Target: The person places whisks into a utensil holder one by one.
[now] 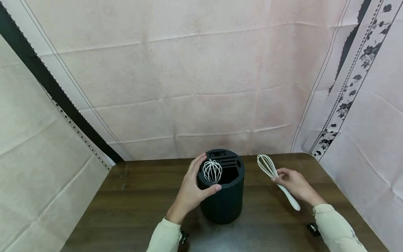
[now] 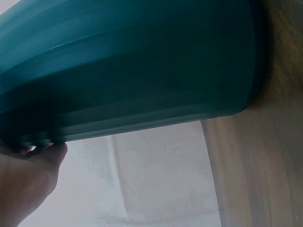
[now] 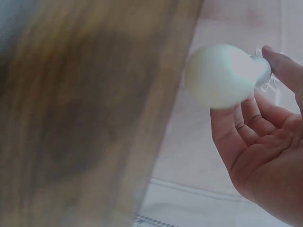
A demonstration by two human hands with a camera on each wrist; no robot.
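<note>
So I'm calling this roughly half done: one white whisk [image 1: 212,171] is already standing wires-up in the dark green holder [image 1: 224,206], sitting around 9 o'clock of its top, while the second whisk [image 1: 284,190] is being held outside it, over at the holder's 3 o'clock. By my judgement, that one is the only bit left hanging. My left hand [image 1: 192,187] is gripping the holder on the table [image 1: 151,206], fingers touching the rim near 10 o'clock and thumb pressing near 6. My right hand [image 1: 291,183] is pinching the second whisk where wires and handle are meeting, so the wires are pointing to 11 o'clock and the butt end to about 5. Now the annoying parts: the holder's walls are hiding the first whisk's handle, and the inside is looking so dark that I may be missing something down there, can't swear to it. My left wrist cam is mostly staring at green wall, with just a bit of my hand poking in at 8 o'clock. The right wrist cam is looking straight up the handle end, which is covering nearly all the wires, and the wood there is blurring. Both my sleeves [image 1: 167,236] are running out of the head view at the bottom.
</note>
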